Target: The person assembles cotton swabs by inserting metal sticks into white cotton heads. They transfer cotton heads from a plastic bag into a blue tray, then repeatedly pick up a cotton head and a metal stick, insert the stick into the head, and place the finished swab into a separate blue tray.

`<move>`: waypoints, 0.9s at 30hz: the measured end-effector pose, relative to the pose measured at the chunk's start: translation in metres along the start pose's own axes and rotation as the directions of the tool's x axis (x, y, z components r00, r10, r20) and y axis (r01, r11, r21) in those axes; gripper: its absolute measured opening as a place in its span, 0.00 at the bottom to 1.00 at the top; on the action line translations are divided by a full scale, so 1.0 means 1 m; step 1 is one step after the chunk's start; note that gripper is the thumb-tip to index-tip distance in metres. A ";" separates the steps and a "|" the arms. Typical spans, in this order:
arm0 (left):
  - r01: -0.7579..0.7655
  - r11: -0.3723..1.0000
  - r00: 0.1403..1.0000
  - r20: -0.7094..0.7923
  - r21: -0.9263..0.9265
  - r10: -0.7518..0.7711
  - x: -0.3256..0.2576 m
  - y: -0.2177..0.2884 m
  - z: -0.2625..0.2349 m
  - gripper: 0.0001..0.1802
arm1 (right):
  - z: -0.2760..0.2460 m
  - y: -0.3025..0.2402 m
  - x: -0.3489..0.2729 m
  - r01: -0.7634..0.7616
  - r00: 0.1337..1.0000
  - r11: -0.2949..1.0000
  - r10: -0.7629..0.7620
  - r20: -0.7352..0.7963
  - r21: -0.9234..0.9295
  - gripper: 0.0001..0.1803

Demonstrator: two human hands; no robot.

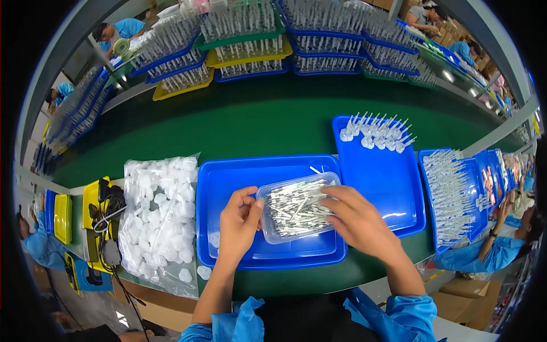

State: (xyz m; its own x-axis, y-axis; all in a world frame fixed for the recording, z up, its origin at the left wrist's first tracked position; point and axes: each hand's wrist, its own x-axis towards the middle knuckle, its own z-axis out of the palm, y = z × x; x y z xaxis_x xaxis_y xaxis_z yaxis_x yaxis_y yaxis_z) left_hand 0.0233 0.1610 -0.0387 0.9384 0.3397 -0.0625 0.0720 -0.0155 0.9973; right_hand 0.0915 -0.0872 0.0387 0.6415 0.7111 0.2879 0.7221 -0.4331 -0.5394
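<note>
A clear plastic box [273, 233] full of thin whitish sticks with dark marks [297, 206] sits slightly askew over a blue tray [228, 171]. My left hand [240, 219] grips the box's left rim, its thumb on the near side of the edge. Over the right end of the box is my right hand [362, 219], its fingers apart and bent toward the sticks. Nothing shows between those fingers, and their tips partly cover the sticks and rim. One loose stick [315, 170] lies just beyond the box. A white translucent piece [214, 239] is in the tray by my left wrist.
Left of the tray lies a clear bag of white lobed pieces [159, 216], with black cables [111, 205] beside it. At right, a second blue tray [376, 182] holds upright stick assemblies [379, 134]. Stacked trays [245, 43] line the back; a co-worker [496, 245] sits far right.
</note>
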 end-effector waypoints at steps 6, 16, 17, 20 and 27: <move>0.005 1.000 0.998 0.055 -0.009 -0.005 0.002 -0.007 -0.007 0.18 | 0.022 -0.003 0.042 0.250 0.957 0.931 -0.197 0.213 -0.265 0.20; -0.052 0.998 0.997 0.063 -0.024 0.054 0.001 -0.017 -0.003 0.15 | 0.033 -0.009 0.043 0.344 0.928 0.876 -0.263 0.265 -0.339 0.12; -0.038 0.999 0.997 0.069 -0.028 0.039 0.000 -0.017 -0.003 0.15 | 0.034 -0.010 0.044 0.356 0.922 0.871 -0.267 0.282 -0.340 0.12; -0.011 0.999 0.997 0.080 -0.046 0.015 0.000 -0.015 -0.003 0.16 | 0.032 -0.011 0.051 0.389 0.905 0.848 -0.279 0.322 -0.359 0.12; -0.029 0.999 0.994 0.103 -0.014 0.030 -0.001 -0.020 -0.007 0.16 | 0.011 -0.012 0.061 0.192 0.978 0.981 -0.189 0.089 -0.023 0.12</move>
State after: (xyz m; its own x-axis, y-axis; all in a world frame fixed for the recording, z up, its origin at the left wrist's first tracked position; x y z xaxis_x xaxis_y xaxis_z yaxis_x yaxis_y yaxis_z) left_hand 0.0191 0.1674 -0.0587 0.9699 0.2407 -0.0360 0.0400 -0.0118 0.9991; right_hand 0.1187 -0.0326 0.0545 0.4674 0.8266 0.3133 0.8376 -0.3009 -0.4559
